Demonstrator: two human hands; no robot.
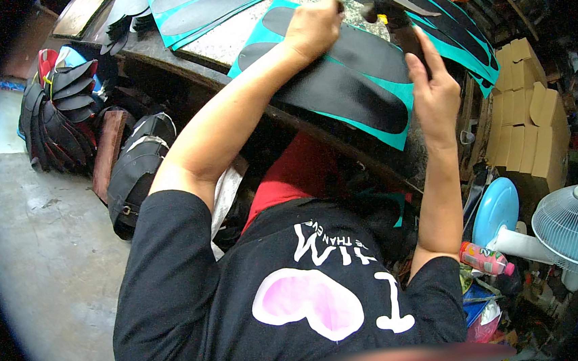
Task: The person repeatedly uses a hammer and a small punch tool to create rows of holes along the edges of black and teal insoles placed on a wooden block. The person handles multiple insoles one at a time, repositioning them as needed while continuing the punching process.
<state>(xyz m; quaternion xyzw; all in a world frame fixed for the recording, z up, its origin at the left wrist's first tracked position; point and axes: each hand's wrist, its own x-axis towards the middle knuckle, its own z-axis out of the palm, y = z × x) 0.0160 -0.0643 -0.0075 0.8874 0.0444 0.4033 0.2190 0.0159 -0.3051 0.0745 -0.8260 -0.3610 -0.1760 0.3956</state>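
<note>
My left hand point(314, 30) is a closed fist above a teal sheet point(400, 138) bearing black sole-shaped pieces point(364, 100). A small dark end shows at the fist's right side, but what it belongs to is hidden. In my right hand point(436, 97) is a hammer point(400, 26), raised over the right part of the sheet. Its dark handle lies along my fingers, one of them stretched out, and its curved metal claw points right. The sheet rests partly on a pale speckled slab point(214, 49) on the workbench.
More teal sheets with black shapes point(221, 6) lie at the far left and far right point(450, 28). Bundled black pieces point(60, 124) stand left of the bench. On the right are cardboard boxes point(526, 128), a fan point(567, 223) and a pink bottle point(485, 258).
</note>
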